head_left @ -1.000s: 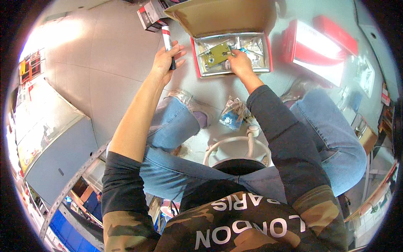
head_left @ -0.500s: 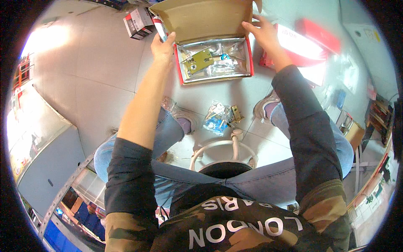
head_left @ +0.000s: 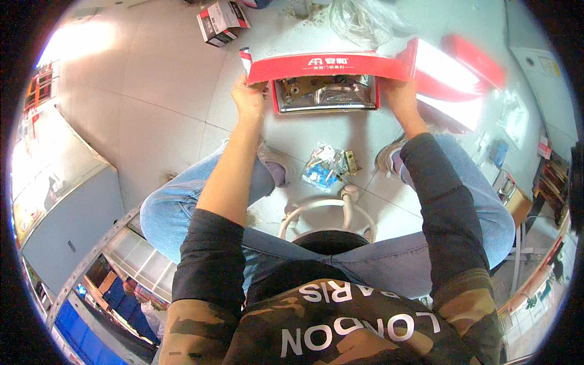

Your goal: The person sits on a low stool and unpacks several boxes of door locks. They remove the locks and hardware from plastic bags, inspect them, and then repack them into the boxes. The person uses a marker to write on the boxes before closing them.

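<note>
A red cardboard box stands in front of me, its lid (head_left: 328, 66) tilted down over the box tray (head_left: 325, 111). My left hand (head_left: 248, 98) is closed around the lid's left side. My right hand (head_left: 403, 97) is at its right end, with its fingers hidden by the flap. Beneath the lid, metal hardware in clear plastic (head_left: 337, 94) partly shows, including a dull olive plate (head_left: 296, 88). On the floor between my feet lie a clear bag of small parts with blue pieces (head_left: 324, 167) and a small brass-coloured piece (head_left: 351, 161).
A black, white and red carton (head_left: 220, 24) sits at the far left. Crumpled clear plastic (head_left: 365, 23) lies behind the box. Red-and-white boxes (head_left: 453, 79) are to the right. A stool's round foot ring (head_left: 292, 213) is below me, and a grey cabinet (head_left: 70, 188) stands at left.
The raised lid has swung down toward me, so its red front flap now faces up and hides part of the contents. Both hands have moved down with it.
</note>
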`<control>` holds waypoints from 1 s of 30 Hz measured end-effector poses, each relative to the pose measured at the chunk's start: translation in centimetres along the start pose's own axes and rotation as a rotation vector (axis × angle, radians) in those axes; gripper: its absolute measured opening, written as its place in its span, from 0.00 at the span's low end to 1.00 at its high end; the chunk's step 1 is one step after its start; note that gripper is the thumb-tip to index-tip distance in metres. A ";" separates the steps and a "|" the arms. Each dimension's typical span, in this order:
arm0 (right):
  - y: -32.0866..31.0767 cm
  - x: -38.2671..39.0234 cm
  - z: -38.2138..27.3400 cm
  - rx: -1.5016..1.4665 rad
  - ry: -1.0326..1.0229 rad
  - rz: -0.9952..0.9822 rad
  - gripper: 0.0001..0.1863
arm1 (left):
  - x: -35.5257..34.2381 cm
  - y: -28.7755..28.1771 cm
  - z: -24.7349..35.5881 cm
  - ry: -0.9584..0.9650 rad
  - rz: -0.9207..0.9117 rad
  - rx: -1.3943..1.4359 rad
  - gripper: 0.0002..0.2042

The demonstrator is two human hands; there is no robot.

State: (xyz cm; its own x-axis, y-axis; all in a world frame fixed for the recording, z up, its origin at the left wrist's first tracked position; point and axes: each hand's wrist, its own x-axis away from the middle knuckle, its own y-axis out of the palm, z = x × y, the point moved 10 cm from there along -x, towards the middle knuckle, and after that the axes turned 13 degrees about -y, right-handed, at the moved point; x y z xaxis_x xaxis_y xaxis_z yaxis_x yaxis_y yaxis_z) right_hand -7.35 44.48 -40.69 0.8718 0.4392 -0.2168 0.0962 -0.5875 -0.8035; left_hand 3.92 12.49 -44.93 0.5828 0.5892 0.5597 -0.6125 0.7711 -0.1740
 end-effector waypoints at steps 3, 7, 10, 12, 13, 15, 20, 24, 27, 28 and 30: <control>0.3 1.0 0.7 -0.099 -0.012 0.076 0.11 | 0.4 0.4 -1.7 0.020 -0.031 0.097 0.04; 0.9 4.3 2.4 -0.036 0.109 -0.002 0.09 | -1.4 -0.6 -4.9 -0.119 0.020 0.180 0.03; 1.1 6.5 3.5 -0.118 0.240 0.001 0.11 | -0.4 -2.8 -7.3 -0.299 0.098 -0.046 0.08; 1.6 6.9 4.4 -0.342 0.347 0.015 0.12 | 0.2 -3.6 -8.0 -0.478 0.025 0.133 0.13; 2.1 7.6 5.7 -0.420 0.500 0.003 0.12 | 0.4 -3.1 -7.8 -0.532 -0.066 0.151 0.15; 4.2 8.1 6.4 -0.823 0.729 0.036 0.21 | 1.0 -2.0 -7.1 -0.628 -0.241 0.202 0.18; 4.1 6.9 5.1 -0.358 0.542 -0.067 0.26 | 1.6 -0.2 -5.9 -0.414 -0.252 -0.484 0.20; 5.9 11.1 4.5 -0.508 0.736 -0.048 0.28 | 2.6 -0.1 -8.0 -0.531 -0.248 -0.301 0.20; 7.2 14.8 4.0 -0.835 1.027 0.030 0.26 | 3.2 -1.2 -9.1 -0.607 -0.205 -0.329 0.20; 7.2 15.0 3.9 -0.850 1.055 0.035 0.25 | 3.4 -1.3 -9.2 -0.610 -0.200 -0.337 0.20; 7.5 15.4 3.6 -0.922 1.142 0.046 0.22 | 3.6 -1.5 -9.2 -0.619 -0.184 -0.357 0.20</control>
State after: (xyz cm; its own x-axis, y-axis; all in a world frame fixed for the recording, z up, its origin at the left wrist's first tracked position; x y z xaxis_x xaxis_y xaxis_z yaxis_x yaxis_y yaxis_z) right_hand 5.09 49.22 -52.06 0.7388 -0.0982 0.6668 -0.0578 -0.9949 -0.0825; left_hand 11.86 15.68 -50.14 0.1862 0.2802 0.9417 -0.2617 0.9380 -0.2273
